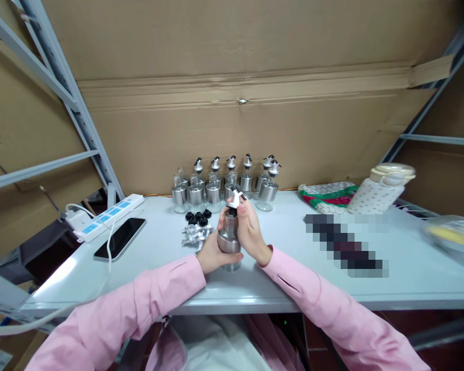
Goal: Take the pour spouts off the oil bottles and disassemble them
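Note:
Upright in front of me stands an oil bottle (229,242) of clear glass with a steel band. My left hand (212,251) is closed round its lower body. At the top, my right hand (251,226) grips the silver-and-black pourer spout (234,198) on the neck; some fingertips are hidden behind the bottle. Just left of my left hand lie a heap of silver spout parts (196,237) and several black stoppers (198,217). Behind are two rows of similar bottles (196,195), some topped with pourers (268,190), others with bare necks.
On the left lie a black phone (120,238) and a white power strip (110,216) with a cable. To the right are a patterned cloth (327,196), a dotted white jug (379,193), a blurred-out dark object (344,245) and a plastic-wrapped item (454,234). Cardboard (255,134) walls the back.

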A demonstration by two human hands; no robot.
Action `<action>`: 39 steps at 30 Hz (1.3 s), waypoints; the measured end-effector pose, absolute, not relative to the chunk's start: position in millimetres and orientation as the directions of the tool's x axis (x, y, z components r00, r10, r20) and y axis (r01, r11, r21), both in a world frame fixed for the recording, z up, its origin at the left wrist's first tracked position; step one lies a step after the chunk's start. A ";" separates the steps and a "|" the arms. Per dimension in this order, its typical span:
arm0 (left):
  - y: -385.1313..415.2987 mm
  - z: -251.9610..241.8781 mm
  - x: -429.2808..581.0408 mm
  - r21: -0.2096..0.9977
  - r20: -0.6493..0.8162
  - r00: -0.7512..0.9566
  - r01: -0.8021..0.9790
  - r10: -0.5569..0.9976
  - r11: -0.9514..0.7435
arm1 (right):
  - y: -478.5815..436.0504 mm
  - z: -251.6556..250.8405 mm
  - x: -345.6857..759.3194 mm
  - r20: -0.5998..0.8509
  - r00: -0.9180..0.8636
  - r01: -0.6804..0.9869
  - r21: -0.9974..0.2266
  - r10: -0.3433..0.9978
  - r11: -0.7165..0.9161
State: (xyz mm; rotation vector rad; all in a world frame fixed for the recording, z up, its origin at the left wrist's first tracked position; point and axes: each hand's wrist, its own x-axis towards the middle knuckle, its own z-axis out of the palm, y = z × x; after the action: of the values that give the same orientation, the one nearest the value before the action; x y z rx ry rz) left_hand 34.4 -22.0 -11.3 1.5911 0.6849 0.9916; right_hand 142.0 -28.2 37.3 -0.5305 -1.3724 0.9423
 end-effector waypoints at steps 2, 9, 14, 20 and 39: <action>-22.2 -11.7 34.1 0.968 0.242 0.484 -0.065 0.841 -0.242 | -28.7 37.1 140.6 0.577 -0.037 -0.311 -0.782 0.816 0.540; -23.1 -12.3 35.1 0.964 0.262 0.490 -0.089 0.832 -0.252 | -26.1 38.2 139.4 0.549 0.193 -0.330 -0.745 0.813 0.580; -21.7 -11.5 36.2 0.960 0.279 0.502 -0.123 0.819 -0.252 | -24.0 32.8 142.4 0.618 0.136 -0.297 -0.721 0.775 0.627; -22.5 -11.5 35.9 0.952 0.307 0.509 -0.172 0.804 -0.254 | -28.2 35.8 142.5 0.648 0.090 -0.231 -0.725 0.756 0.649; -20.4 -23.6 37.6 0.989 0.146 0.514 -0.082 0.845 -0.121 | 95.3 43.4 231.8 0.874 0.363 0.678 -0.486 0.323 0.552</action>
State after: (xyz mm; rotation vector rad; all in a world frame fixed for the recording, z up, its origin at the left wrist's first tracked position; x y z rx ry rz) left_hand 37.6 -20.4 -23.6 1.4839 0.6960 0.9114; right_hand 231.8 95.3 43.4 -1.0186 -1.2294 -0.2880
